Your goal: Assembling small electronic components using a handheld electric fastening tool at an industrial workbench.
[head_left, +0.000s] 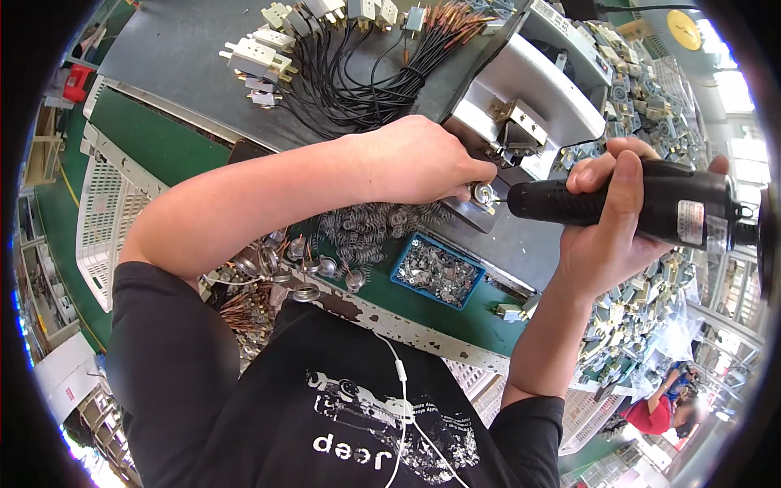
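Observation:
My right hand (pixel 606 211) is wrapped round a black electric screwdriver (pixel 671 199), held level with its thin bit pointing left. The fingers of my left hand (pixel 427 163) are closed on a small round metal part with brass-coloured pieces (pixel 483 195). The bit's tip reaches this part; whether it sits in a screw is too small to tell. Just beyond my left fingers stands a metal fixture (pixel 529 85) with a pale block-shaped piece (pixel 527 126) in it. My left fingertips are partly hidden behind the hand.
A bundle of black wires (pixel 382 93) with pale plug-like blocks lies at the back. Coil springs (pixel 366 228) and a blue tray (pixel 438 272) of small metal pieces are near me. Round metal parts (pixel 305 291) lie near my left arm. Grey components (pixel 643 106) are heaped right.

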### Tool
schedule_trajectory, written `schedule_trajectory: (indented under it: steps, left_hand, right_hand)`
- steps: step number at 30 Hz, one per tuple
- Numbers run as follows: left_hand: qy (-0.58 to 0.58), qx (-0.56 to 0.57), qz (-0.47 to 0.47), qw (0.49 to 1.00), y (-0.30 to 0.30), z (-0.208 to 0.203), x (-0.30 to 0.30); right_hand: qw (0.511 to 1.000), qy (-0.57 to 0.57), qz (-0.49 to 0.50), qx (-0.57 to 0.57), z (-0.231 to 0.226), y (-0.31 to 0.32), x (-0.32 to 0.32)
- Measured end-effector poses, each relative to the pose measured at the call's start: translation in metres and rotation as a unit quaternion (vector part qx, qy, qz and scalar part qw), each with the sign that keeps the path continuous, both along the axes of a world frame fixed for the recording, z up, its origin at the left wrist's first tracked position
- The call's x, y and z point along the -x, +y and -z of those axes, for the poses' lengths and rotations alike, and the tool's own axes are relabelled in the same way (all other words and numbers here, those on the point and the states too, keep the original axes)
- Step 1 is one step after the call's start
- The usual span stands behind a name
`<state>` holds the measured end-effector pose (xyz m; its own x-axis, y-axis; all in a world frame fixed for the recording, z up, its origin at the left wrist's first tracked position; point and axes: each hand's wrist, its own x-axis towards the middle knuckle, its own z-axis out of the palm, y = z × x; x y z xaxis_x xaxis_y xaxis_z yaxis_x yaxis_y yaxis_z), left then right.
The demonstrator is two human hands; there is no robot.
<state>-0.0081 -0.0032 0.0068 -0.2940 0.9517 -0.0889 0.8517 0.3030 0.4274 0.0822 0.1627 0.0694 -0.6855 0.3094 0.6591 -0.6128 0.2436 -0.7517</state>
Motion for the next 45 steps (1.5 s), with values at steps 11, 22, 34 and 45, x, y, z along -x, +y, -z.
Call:
schedule_trajectory:
  steps: [11, 22, 34, 45]
  left_hand:
    - [0.008, -0.005, 0.012, 1.0, 0.002, 0.0, 0.001]
    - [0.031, -0.027, 0.011, 0.999, -0.002, 0.004, -0.001]
    - [0.13, -0.099, 0.222, 0.961, -0.007, 0.029, -0.063]
    - [0.145, -0.109, 0.255, 0.95, -0.007, 0.038, -0.074]
  right_hand:
    - [0.999, 0.005, -0.02, -0.029, 0.005, 0.0, -0.002]
    - [0.999, -0.005, -0.011, -0.043, 0.006, -0.01, -0.002]
    - [0.986, -0.108, 0.128, -0.025, -0.023, -0.02, -0.01]
    - [0.989, 0.101, 0.075, 0.073, -0.024, 0.006, 0.009]
